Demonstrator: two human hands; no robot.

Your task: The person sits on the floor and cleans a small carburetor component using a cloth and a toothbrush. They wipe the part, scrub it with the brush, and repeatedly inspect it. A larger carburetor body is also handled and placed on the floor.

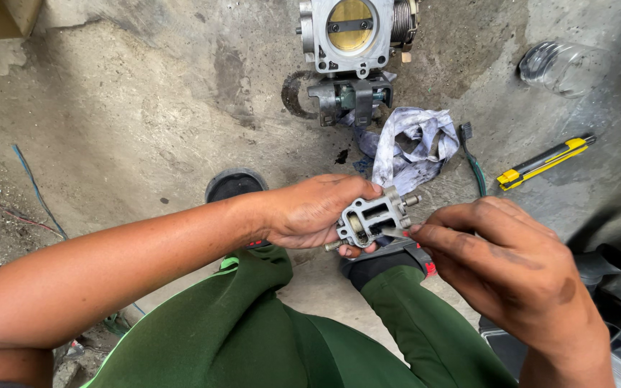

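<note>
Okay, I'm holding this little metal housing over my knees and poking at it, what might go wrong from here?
1. The small metal housing is held in the air by the left hand alone; a slip could drop it onto the gritty concrete floor.
2. The right hand pinches something thin, too small to identify, at the housing's face; it might slip and scratch that face.
3. Both hands look grimy, so dirt may get into the openings.

Small grey metal valve housing [369,219], handheld

Rag [410,147] between throttle body [353,36] and knife [545,161]
</note>
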